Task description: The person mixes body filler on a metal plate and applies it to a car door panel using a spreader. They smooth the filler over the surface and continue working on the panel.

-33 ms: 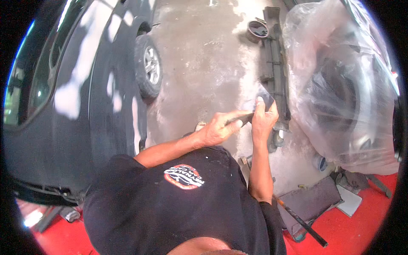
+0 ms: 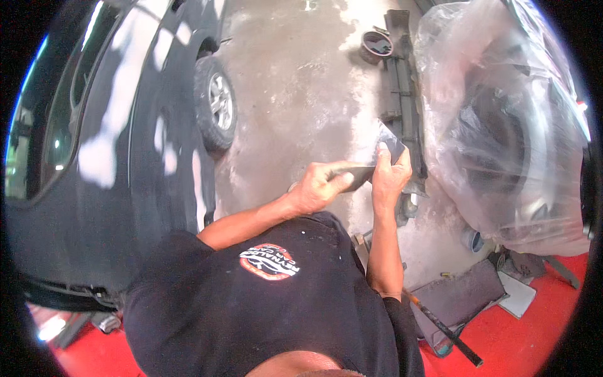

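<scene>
In front of my chest, my left hand [image 2: 320,186] is closed, with the thumb on top of a dark, dull flat sheet [image 2: 359,176] that looks like sandpaper. The sheet's far end reaches the fingers of my right hand [image 2: 391,176]; whether they touch it I cannot tell. Between its thumb and fingers, my right hand pinches a dark grey flat piece [image 2: 392,143] with a paler, shiny far end. Its exact kind does not show. The fingers under both pieces are partly hidden.
At left stands a dark car [image 2: 103,213] with whitish patches and a wheel [image 2: 215,103]. A long dark trim part [image 2: 396,81] lies on the floor beside a bucket [image 2: 377,46]. Clear plastic sheeting [image 2: 452,151] covers something at right. A stick [image 2: 443,328] lies low right.
My left hand has shifted slightly left, and more of the sheet's face shows. My right hand keeps its pinch almost in place. The surroundings sit slightly farther left in the view.
</scene>
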Motion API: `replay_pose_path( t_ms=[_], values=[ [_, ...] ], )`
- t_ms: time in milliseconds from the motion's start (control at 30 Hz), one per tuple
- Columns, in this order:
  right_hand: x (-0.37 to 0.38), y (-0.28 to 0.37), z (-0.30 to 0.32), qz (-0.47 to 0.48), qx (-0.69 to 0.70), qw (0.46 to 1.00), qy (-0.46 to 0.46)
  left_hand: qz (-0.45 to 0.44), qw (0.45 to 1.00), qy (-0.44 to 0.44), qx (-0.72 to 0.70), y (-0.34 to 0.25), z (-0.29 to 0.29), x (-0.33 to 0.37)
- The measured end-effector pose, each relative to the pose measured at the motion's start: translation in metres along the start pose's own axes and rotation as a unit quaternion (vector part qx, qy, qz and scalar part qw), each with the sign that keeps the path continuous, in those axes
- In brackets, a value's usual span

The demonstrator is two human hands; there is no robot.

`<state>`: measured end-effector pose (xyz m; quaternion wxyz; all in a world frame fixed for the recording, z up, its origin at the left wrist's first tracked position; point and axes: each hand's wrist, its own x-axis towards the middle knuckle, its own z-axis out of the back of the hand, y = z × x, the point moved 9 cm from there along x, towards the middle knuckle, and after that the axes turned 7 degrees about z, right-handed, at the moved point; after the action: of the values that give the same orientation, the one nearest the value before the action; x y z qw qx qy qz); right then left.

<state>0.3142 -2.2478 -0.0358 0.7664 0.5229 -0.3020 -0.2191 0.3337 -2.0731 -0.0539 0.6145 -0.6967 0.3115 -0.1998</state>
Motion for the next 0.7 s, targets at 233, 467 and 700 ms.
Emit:
replay_pose_path(
  t_ms=[233,467,700],
  values=[
    [0.123,-0.125,-0.053,-0.266,0.398,0.878,-0.016,-0.082,0.968,-0.095,0.219,-0.035,0.047,0.120],
    [0.263,-0.131,-0.104,-0.221,0.231,0.878,0.356,-0.152,0.901,-0.197,0.355,-0.074,0.067,0.267],
    [0.394,-0.102,-0.134,0.083,-0.047,0.876,0.474,-0.142,0.895,-0.322,0.273,-0.122,0.110,0.385]
  ],
)
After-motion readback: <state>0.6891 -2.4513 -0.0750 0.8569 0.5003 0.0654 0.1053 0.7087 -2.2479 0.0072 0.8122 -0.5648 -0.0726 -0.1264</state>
